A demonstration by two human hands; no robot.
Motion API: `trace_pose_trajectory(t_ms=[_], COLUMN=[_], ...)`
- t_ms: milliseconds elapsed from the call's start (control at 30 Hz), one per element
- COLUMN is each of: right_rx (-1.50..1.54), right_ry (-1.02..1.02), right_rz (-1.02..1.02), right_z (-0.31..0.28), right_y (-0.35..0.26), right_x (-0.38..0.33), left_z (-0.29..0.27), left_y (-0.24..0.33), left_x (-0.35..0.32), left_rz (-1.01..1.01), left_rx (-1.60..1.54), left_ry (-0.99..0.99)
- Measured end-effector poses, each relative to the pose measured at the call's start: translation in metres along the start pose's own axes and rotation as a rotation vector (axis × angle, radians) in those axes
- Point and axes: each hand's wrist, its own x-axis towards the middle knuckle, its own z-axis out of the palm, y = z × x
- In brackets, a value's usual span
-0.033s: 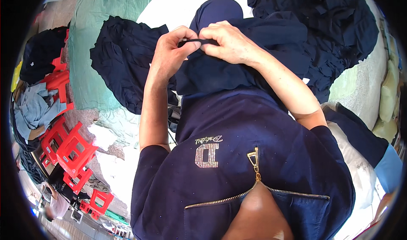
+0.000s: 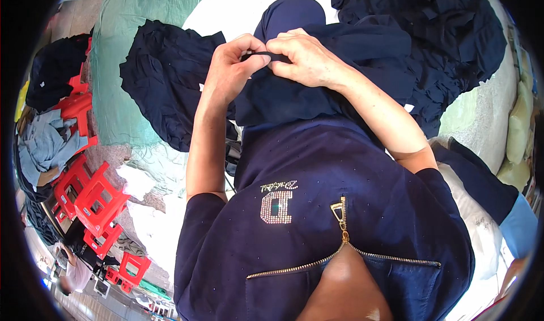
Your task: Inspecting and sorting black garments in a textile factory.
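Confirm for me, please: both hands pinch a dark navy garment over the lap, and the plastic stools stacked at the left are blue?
Not quite: the plastic stools at the left are red, as the head view shows. The left hand and right hand do pinch the dark navy garment over the lap.

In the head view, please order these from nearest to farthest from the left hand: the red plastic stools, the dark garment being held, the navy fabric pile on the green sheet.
Measured from the left hand:
1. Dark garment, pinched in its fingers.
2. Navy fabric pile, just to its left.
3. Red plastic stools, far lower left.
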Motion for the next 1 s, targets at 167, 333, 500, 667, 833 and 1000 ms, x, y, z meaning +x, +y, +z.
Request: trace_pose_trajectory(t_ms=[167,333,500,667,833,1000], right_rx=[-0.205,-0.368,-0.411,-0.223,-0.188,-0.230], right_ry=[0.456,0.288,0.124,0.268,0.343,0.373], right_rz=[-0.279,-0.313,-0.251,-0.406,-0.393,-0.395], right_z=[0.001,-0.001,-0.004,-0.009,-0.003,0.001], right_y=[-0.001,-0.006,-0.003,-0.009,-0.007,-0.009], right_x=[0.002,-0.016,-0.025,-0.031,-0.037,-0.040], left_z=[0.011,0.010,0.011,0.017,0.023,0.025], left_y=[-0.015,-0.013,-0.018,-0.010,0.004,0.005], left_x=[0.007,0.013,0.008,0.003,-0.007,-0.009], left_rz=[-0.096,-0.126,-0.166,-0.104,-0.106,-0.130], left_rx=[-0.513,-0.458,-0.444,-0.327,-0.203,-0.216], left_ry=[0.132,0.123,0.123,0.134,0.034,-0.010])
